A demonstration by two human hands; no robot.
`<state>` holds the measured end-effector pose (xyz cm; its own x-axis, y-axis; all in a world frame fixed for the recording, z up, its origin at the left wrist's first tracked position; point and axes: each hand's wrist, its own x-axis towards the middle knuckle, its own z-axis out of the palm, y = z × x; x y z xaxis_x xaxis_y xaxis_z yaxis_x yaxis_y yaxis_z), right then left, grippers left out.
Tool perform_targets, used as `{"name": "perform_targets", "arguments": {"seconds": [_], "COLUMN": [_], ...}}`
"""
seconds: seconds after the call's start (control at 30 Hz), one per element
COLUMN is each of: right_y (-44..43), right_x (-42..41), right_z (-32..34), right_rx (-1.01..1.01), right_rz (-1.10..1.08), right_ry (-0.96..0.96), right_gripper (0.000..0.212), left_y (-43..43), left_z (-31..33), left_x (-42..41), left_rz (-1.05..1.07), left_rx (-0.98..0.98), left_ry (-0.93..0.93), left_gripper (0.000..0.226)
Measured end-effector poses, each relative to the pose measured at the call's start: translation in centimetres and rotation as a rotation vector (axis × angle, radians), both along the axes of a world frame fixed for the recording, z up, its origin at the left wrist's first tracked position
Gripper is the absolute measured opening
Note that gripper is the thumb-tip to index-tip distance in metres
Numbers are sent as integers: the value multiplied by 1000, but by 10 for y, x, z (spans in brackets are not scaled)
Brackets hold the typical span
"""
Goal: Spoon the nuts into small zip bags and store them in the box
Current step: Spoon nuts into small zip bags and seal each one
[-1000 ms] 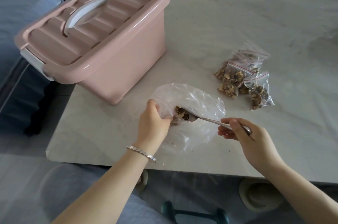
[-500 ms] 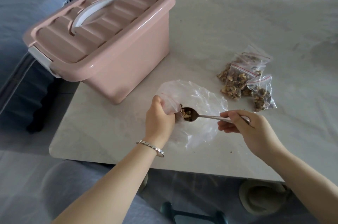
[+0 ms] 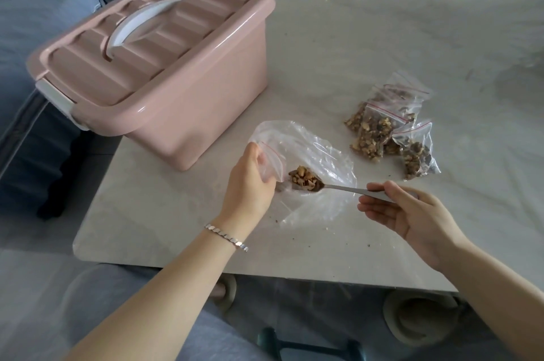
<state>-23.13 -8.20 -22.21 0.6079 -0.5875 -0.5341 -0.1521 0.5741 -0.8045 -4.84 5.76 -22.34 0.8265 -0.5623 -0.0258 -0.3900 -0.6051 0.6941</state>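
Observation:
My left hand [image 3: 250,184] grips a small clear zip bag [image 3: 270,158] with a red strip, its mouth held toward the spoon. My right hand [image 3: 412,213] pinches the handle of a metal spoon [image 3: 338,188]. The spoon's bowl carries a heap of chopped nuts [image 3: 303,178] just at the bag's mouth. Both sit over a larger crumpled clear plastic bag [image 3: 321,160] lying on the table. Three filled small zip bags of nuts [image 3: 385,130] lie in a pile to the right. The pink box [image 3: 164,72] with a white handle stands at the left, lid shut.
The pale marble table [image 3: 382,36] has nut crumbs scattered near its front edge. A blue sofa [image 3: 44,7] runs behind and to the left of the table. My knees and a stool are below the table edge.
The spoon, loaded with nuts, has lifted out of the large plastic bag toward the small bag. My left hand has raised and opened the small bag's mouth. The camera moved closer.

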Motion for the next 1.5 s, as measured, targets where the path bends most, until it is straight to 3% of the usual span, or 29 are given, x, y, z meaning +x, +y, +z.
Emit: {"name": "perform_targets", "arguments": {"seconds": [0.17,0.4,0.47,0.57,0.67,0.77,0.87,0.97,1.03,1.2,1.37,1.5], "right_y": [2,9,8,2,-2,-7,-9,-9,-9,-10,-10,-9], "right_x": [0,5,3,-3,-4,-1,5,10,12,12,14,19], "right_z": [0,5,6,9,21,28,35,43,49,62,77,82], "right_rx": [-49,-141,-130,-111,-62,-50,-82,-135,-168,-247,-282,-314], "right_rz": [35,69,57,52,57,35,35,40,36,55,95,133], "right_ry": [8,29,18,-17,-84,-101,-88,-74,-68,-41,-55,-20], "right_gripper": [28,28,29,34,53,37,45,39,39,39,40,39], "left_y": [13,15,17,24,34,42,45,45,44,42,40,39], "left_z": [-1,-12,-9,0,3,8,11,18,23,28,28,28], "left_x": [2,9,11,10,6,-1,-1,-3,-5,-9,-10,-11], "left_rz": [-113,-9,-79,-109,-75,-32,-10,-76,-97,-141,-126,-176], "left_rx": [96,77,152,184,8,-132,-185,-159,-82,20,-32,-29], "left_ry": [-37,73,17,-125,-286,-389,-277,-53,-10,-87,13,-22], "left_gripper": [22,34,40,29,30,26,34,69,79,71,53,45]}}
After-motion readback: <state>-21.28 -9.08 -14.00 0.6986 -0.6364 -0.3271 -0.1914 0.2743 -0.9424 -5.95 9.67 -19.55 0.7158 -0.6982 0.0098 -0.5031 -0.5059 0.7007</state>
